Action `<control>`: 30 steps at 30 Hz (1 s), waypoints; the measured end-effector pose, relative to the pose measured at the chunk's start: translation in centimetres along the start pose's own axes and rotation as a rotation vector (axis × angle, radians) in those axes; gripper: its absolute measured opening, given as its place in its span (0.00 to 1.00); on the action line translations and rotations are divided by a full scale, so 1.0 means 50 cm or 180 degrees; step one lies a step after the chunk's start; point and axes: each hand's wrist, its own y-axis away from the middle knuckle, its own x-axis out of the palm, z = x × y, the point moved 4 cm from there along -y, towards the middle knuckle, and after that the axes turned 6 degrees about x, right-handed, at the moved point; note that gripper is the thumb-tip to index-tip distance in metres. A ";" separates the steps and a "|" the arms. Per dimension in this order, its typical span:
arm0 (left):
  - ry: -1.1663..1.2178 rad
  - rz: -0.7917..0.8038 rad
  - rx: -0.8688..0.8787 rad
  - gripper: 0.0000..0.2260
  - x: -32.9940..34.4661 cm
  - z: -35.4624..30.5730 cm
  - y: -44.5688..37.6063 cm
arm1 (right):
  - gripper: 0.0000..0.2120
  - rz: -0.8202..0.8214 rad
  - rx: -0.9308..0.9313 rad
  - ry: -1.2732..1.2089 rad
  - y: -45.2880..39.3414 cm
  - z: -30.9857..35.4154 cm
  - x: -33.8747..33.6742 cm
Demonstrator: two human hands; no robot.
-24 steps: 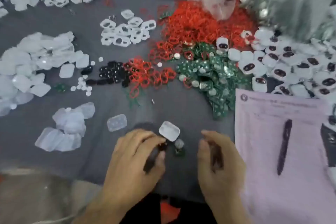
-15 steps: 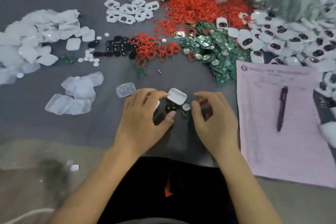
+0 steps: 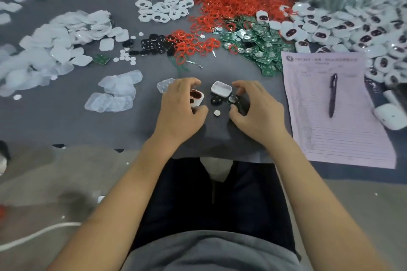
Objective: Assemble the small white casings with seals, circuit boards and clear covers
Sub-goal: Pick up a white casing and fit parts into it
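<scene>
Pen (image 3: 333, 94) on form (image 3: 334, 130), R side.

The right hand (image 3: 255, 110) hides whatever its curled fingers (image 3: 236, 114) cover.

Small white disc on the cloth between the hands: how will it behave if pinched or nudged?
The white disc looks thin and flat, so probably hard to pinch off the grey cloth. Likely very light; a nudge may slide it. Lying flat, it seems unlikely to roll.

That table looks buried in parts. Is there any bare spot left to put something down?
Yes: bare grey cloth lies left of the left hand, below the clear covers. A narrower strip runs between the hands and the green circuit boards. The far side is crowded with red seals and white casings; the paper sheet fills the right.
</scene>
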 end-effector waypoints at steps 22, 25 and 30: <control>-0.0128 0.0020 0.0094 0.23 -0.013 0.026 0.003 | 0.13 0.0169 0.0009 -0.0382 0.004 -0.018 0.000; -0.0003 0.0027 0.0116 0.23 -0.015 0.021 0.007 | 0.13 0.0185 0.0095 -0.0571 0.001 -0.030 0.002; 0.0034 0.0124 0.0265 0.20 -0.013 0.019 0.007 | 0.11 0.0174 0.0106 -0.0651 0.000 -0.030 0.004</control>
